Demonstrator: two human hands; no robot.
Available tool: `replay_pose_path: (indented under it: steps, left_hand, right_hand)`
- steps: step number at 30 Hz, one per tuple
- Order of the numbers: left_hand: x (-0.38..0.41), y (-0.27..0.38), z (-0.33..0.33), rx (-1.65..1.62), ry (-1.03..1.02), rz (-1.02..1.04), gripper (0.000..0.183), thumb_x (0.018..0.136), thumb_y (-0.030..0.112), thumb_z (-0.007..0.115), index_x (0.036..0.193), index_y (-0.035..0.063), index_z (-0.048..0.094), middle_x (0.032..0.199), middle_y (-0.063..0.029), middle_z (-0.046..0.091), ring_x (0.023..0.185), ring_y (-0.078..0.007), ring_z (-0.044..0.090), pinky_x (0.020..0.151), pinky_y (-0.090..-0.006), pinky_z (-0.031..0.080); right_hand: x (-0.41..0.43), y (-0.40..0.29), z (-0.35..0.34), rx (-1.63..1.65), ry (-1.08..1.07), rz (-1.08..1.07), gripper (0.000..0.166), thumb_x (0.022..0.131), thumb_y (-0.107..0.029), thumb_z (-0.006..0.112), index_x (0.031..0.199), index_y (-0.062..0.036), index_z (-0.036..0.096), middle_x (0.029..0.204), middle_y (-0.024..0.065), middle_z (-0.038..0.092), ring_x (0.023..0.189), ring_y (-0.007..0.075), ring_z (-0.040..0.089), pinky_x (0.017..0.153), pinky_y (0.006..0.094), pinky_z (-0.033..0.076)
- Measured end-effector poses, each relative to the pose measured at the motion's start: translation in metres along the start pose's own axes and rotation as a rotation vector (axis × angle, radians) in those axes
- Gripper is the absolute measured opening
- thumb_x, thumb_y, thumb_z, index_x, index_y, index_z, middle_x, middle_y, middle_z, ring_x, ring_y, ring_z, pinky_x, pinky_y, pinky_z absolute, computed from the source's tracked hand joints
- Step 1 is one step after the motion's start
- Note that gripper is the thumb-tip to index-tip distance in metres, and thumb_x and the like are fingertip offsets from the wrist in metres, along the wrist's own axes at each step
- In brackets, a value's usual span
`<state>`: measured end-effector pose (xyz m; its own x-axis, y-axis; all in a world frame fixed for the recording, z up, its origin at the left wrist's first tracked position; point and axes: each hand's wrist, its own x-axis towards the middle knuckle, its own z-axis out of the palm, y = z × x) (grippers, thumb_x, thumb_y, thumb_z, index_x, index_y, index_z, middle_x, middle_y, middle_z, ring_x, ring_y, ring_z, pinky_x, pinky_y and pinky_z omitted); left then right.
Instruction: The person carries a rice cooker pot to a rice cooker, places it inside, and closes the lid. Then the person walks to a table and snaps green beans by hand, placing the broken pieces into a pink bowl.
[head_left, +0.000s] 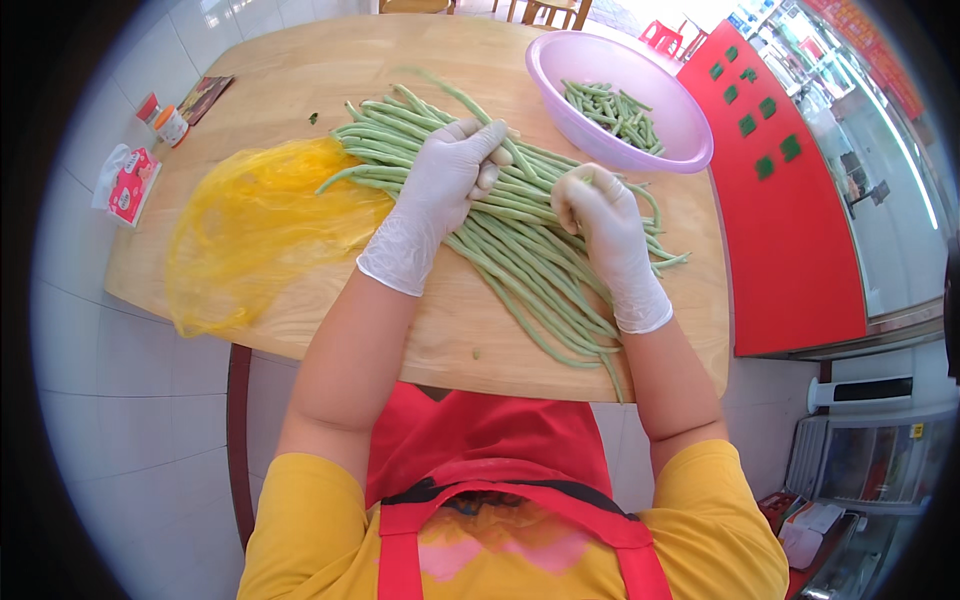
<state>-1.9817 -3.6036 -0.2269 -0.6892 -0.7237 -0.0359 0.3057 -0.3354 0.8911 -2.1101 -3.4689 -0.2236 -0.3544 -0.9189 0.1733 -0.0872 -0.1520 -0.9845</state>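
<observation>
A large heap of long green beans (525, 255) lies across the wooden table (450, 337). My left hand (459, 169), in a thin white glove, grips one long bean (459, 96) above the heap, its far end blurred. Over the heap's right part, my gloved right hand (600, 214) is curled, with a small green bit showing at its fingers; whether that is a separate piece is unclear. A pink plastic basin (682, 142) at the back right holds short bean pieces (615, 116). The heap's left end rests by a crumpled yellow plastic bag (262, 232).
A tissue pack (133, 186), an orange-and-white jar (172, 126), a red-capped container (148, 109) and a dark booklet (206, 97) stand or lie along the left edge, beside a tiled wall (135, 345). A red panel (787, 225) stands right of the table.
</observation>
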Motion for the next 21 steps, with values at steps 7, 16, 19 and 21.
replay_pose_path:
  steps: [7, 16, 19, 21]
  left_hand:
    - [-0.009, -0.012, 0.014, 0.123, -0.192, 0.006, 0.017, 0.089, 0.018, 0.057, 0.088, 0.0016, 0.06, 0.066, 0.0001, 0.056, 0.046, -0.0029, 0.042, 0.039, -0.0167, 0.03]
    - [-0.002, -0.006, 0.004, 0.07, -0.066, 0.022, 0.016, 0.09, 0.017, 0.057, 0.092, 0.0016, 0.058, 0.065, 0.0003, 0.054, 0.042, -0.0032, 0.037, 0.036, -0.0168, 0.026]
    - [-0.007, -0.01, 0.01, 0.103, -0.095, 0.006, 0.016, 0.089, 0.018, 0.059, 0.09, 0.002, 0.058, 0.065, 0.0007, 0.053, 0.043, -0.0031, 0.038, 0.037, -0.0168, 0.026]
    - [-0.007, -0.007, 0.008, 0.086, -0.009, -0.002, 0.016, 0.089, 0.018, 0.058, 0.088, 0.0017, 0.057, 0.065, 0.0007, 0.053, 0.043, -0.0027, 0.038, 0.038, -0.0164, 0.025]
  right_hand:
    - [0.005, -0.001, 0.002, 0.182, -0.009, 0.187, 0.023, 0.084, -0.021, 0.057, 0.092, 0.0004, 0.057, 0.07, 0.0008, 0.053, 0.057, 0.0072, 0.049, 0.048, 0.0186, 0.036]
    - [0.003, 0.007, 0.0, -0.103, -0.077, 0.109, 0.02, 0.082, -0.02, 0.064, 0.083, 0.0001, 0.061, 0.064, -0.004, 0.052, 0.058, 0.0028, 0.043, 0.051, 0.0203, 0.035]
    - [0.003, 0.013, 0.0, -0.295, -0.078, -0.008, 0.023, 0.083, -0.021, 0.064, 0.085, 0.0015, 0.063, 0.06, 0.0014, 0.052, 0.057, 0.0065, 0.046, 0.052, 0.0247, 0.038]
    - [0.004, 0.008, 0.001, -0.325, -0.064, -0.082, 0.021, 0.083, -0.018, 0.063, 0.085, 0.0027, 0.063, 0.061, 0.0044, 0.055, 0.059, 0.008, 0.048, 0.054, 0.0264, 0.041]
